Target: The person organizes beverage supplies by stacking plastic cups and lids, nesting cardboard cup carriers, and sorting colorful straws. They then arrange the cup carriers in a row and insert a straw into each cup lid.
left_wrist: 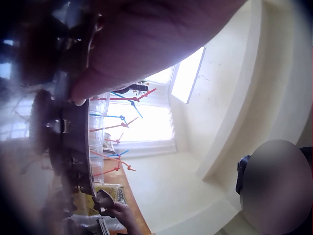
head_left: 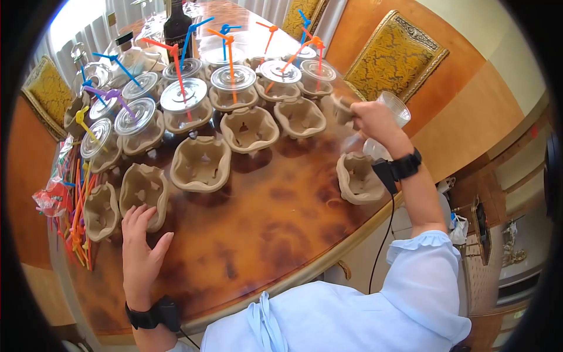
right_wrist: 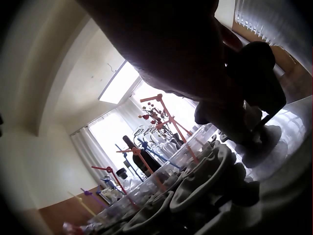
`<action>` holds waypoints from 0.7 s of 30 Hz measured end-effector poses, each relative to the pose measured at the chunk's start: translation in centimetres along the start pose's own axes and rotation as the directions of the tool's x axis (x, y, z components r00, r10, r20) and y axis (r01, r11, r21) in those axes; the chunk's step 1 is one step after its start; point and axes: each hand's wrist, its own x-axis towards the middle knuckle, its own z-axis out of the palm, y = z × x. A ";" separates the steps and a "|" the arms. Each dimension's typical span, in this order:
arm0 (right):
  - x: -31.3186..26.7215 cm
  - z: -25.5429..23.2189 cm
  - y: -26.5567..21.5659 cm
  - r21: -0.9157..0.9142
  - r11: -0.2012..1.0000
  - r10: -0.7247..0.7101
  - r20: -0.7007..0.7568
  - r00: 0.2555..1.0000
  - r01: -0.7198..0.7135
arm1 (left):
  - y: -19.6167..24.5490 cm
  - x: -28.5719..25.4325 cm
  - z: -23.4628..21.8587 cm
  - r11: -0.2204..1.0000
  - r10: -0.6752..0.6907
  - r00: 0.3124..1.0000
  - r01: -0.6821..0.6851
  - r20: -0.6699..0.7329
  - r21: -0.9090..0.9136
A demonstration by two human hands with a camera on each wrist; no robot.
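My left hand (head_left: 142, 252) is at the table's front left, fingers extended over the near rim of a brown moulded-pulp cup holder (head_left: 144, 193). At the far right, my right hand (head_left: 378, 124) grips another pulp cup holder (head_left: 343, 110) by its side; in the left wrist view that cup holder (left_wrist: 103, 200) shows tilted at the fingertips. Beyond the right hand is a stack of clear plastic cups (head_left: 394, 107). Nearer me, an unfilled cup holder (head_left: 359, 186) sits close to the table edge, below my right forearm.
Rows of lidded clear cups (head_left: 183, 94) with knotted coloured straws stand in pulp holders at the back. In front are bare holders (head_left: 249, 130). Loose straws (head_left: 79, 217) lie at the left edge. A dark bottle (head_left: 177, 29) and glassware stand behind, with chairs (head_left: 393, 58) around the table.
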 end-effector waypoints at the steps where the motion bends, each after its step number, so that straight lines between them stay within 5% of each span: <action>1: -0.1 -1.1 -0.7 -0.004 1.000 -0.002 -0.086 0.996 0.001 | 0.0 0.0 0.0 1.000 0.010 1.000 -0.010 -0.004 -0.007; 6: 1.8 -1.2 -4.4 0.038 0.981 -0.169 -0.297 0.940 0.189 | 0.2 -0.1 0.0 0.999 0.040 0.999 -0.041 -0.015 -0.016; 9: 3.4 0.1 -6.1 0.018 0.971 -0.231 -0.173 0.957 0.238 | 0.2 -0.2 -0.2 0.999 0.027 0.999 -0.027 -0.025 -0.020; 13: 4.2 1.4 -5.8 0.209 0.909 -0.386 0.096 0.917 0.361 | -0.1 -0.2 -0.1 1.000 0.027 0.999 -0.027 -0.037 -0.013; 16: 3.6 1.8 -6.0 0.266 0.866 -0.446 0.028 0.895 0.423 | -0.2 -0.3 -0.1 0.999 0.037 0.998 -0.038 -0.052 -0.019; 19: 3.7 2.3 -6.3 0.041 0.895 -0.444 0.177 0.879 0.444 | -0.4 -0.2 -0.2 0.998 0.053 0.996 -0.055 -0.068 -0.027; 21: 3.6 1.6 -6.5 -0.061 0.915 -0.391 0.111 0.914 0.399 | -0.6 -0.2 -0.2 0.997 0.061 0.995 -0.064 -0.077 -0.037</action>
